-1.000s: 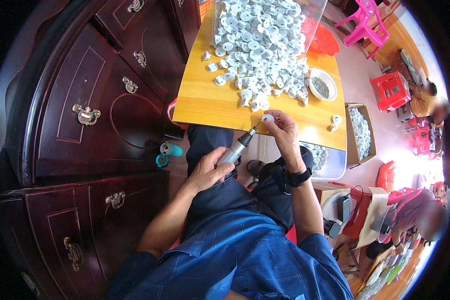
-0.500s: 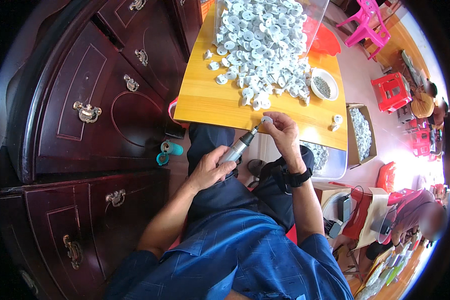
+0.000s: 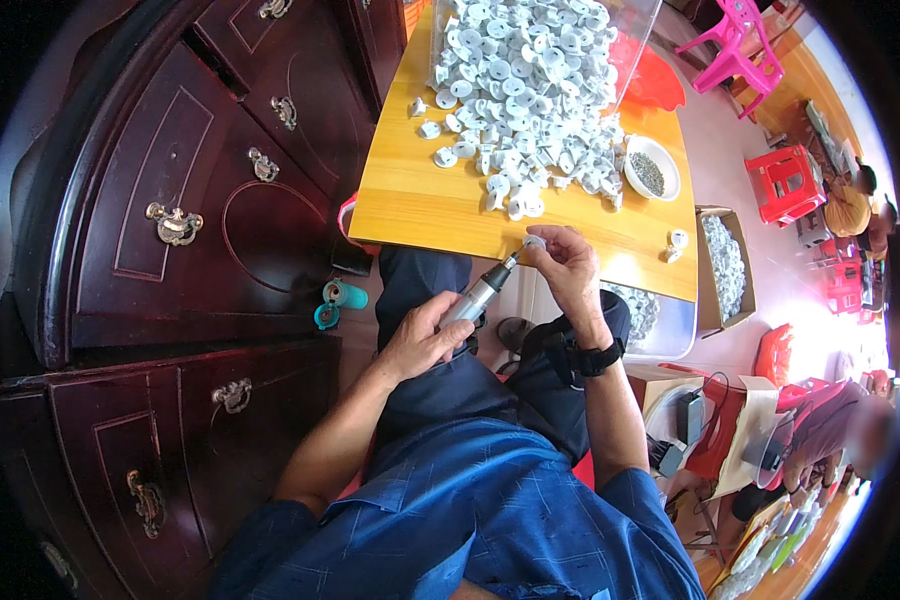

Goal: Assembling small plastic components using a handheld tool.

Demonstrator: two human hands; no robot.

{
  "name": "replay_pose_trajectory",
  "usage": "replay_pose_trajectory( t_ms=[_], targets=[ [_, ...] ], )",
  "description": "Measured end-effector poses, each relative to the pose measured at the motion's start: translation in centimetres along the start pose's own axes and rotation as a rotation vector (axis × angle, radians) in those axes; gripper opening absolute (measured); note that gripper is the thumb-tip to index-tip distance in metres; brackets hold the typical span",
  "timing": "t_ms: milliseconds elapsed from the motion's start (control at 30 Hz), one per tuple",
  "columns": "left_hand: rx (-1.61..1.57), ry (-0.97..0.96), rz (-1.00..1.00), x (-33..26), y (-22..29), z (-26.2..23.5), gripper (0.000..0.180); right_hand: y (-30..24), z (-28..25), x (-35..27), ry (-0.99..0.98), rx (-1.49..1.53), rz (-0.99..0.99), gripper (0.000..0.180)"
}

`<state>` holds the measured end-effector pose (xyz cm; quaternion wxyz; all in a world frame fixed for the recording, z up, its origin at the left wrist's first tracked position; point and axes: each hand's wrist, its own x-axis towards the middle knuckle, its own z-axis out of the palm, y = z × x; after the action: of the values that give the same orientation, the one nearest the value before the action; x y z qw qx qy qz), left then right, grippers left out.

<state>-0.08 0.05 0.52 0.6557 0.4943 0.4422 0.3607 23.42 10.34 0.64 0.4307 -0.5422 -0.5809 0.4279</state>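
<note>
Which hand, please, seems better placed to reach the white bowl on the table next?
Probably the right hand: it is nearer the white bowl, though it holds a white part. The left hand grips a silver tool farther away.

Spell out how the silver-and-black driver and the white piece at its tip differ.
The driver is long and slim; the white piece is small and short. The driver is silver and black, the white piece pale throughout. The left hand grips the driver, while the right hand pinches the white piece. Both are hand-held.
</note>
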Motion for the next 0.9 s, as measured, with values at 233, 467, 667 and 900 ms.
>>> replay_pose_trajectory(
  t_ms=[233,467,667,900],
  targets=[
    [0.017,-0.001,-0.004,0.1,0.3,0.1,0.035,0.2,0.0,0.0,0.025,-0.082,-0.072,0.021],
    [-0.012,-0.016,-0.011,0.0,0.3,-0.1,0.031,-1.0,0.2,-0.3,0.055,-0.178,-0.149,0.021],
    [-0.001,-0.020,0.005,0.0,-0.1,-0.1,0.027,-1.7,0.3,-0.4,0.075,-0.289,-0.254,0.020],
    [0.014,-0.015,0.006,-0.1,0.0,0.1,0.028,-2.2,0.3,-0.6,0.070,-0.369,-0.313,0.022]
  ],
)
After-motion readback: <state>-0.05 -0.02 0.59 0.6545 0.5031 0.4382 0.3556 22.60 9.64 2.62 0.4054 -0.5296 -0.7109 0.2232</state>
